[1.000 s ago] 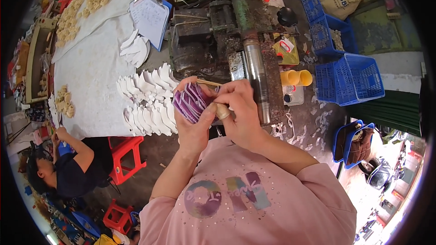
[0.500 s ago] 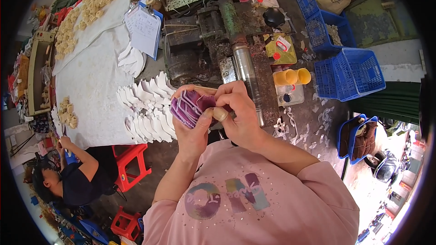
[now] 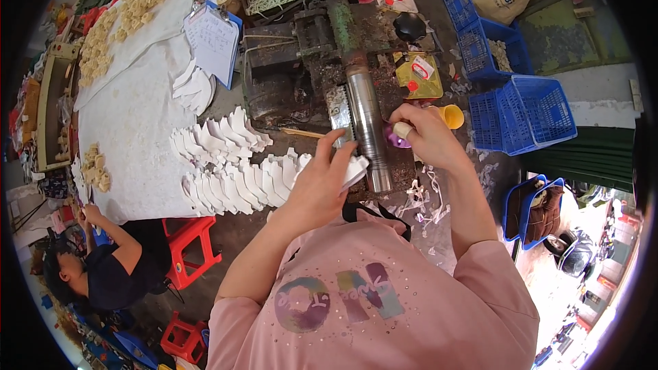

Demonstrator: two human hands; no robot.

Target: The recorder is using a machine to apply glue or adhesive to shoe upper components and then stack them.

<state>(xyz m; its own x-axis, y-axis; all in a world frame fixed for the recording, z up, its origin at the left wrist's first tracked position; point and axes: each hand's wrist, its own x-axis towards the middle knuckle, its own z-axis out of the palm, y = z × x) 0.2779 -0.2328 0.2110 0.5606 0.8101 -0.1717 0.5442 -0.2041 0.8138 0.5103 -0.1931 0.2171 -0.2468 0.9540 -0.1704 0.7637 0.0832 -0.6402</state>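
My left hand point(image 3: 321, 188) is at the near end of a row of curved white pieces point(image 3: 229, 178) with wavy edges. Its fingers are bent round a white piece point(image 3: 356, 173), partly hidden under them, beside the metal cylinder point(image 3: 370, 130) of a machine. To the right of that cylinder, my right hand point(image 3: 433, 136) pinches a thin purple piece point(image 3: 397, 138), mostly hidden and a little blurred. A pale cover sits on one of its digits. A second row of white pieces point(image 3: 219, 138) lies farther back on the white-covered table.
Behind the right hand stands a yellow cup point(image 3: 451, 117). Around the machine are a yellow can point(image 3: 418, 75), a black knob point(image 3: 411, 27) and a clipboard point(image 3: 211, 40). Blue crates point(image 3: 524, 113) stand at right. A person point(image 3: 103, 260) sits at lower left near a red stool point(image 3: 192, 250).
My hands have parted from the purple piece with white lines held between them. My right hand has gone right with a purple piece; my left has moved to the white pieces.
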